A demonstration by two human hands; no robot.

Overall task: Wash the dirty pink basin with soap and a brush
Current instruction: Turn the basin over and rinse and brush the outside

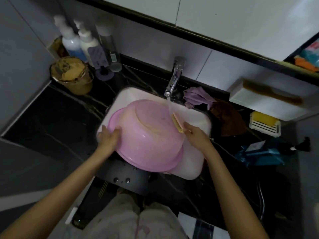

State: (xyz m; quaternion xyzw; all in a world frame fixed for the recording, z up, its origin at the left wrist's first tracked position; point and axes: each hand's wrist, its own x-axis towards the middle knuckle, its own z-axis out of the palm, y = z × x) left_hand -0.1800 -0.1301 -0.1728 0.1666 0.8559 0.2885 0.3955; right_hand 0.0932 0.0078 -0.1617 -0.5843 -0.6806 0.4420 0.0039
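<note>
Grip at left — left hand (108,138) clasps the rim of the pink basin (148,135), which lies overturned and tilted in the white sink (198,116). Just beside its right wall, the right hand (196,135) pinches the yellow brush (177,124) under the tap (174,80) stream.

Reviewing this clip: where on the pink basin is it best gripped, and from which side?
Grip the pink basin by its rim, from the left, as the left hand does. It lies bottom-up in the sink; the rim gives fingers a lip, and the right hand holds the brush opposite.
</note>
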